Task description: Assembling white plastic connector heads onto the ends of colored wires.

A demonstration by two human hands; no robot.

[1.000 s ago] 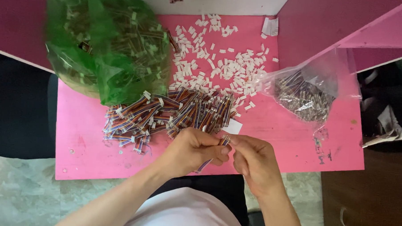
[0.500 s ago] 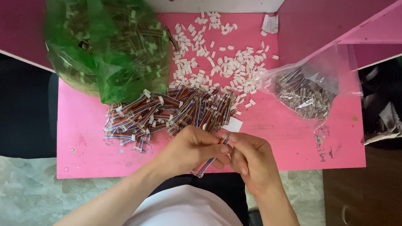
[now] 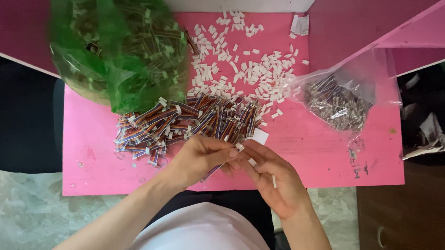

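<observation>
1. Here, a striped cable (image 3: 212,172) is pinched by the left hand (image 3: 199,158), its length trailing below the fingers.
2. A white plug (image 3: 239,147) is pinched by the right hand (image 3: 275,178) at the cable's top.

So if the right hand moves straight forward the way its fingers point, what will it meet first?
Probably the left hand, whose fingertips already meet those of the right hand; beyond them lies the wire bundle pile.
</observation>
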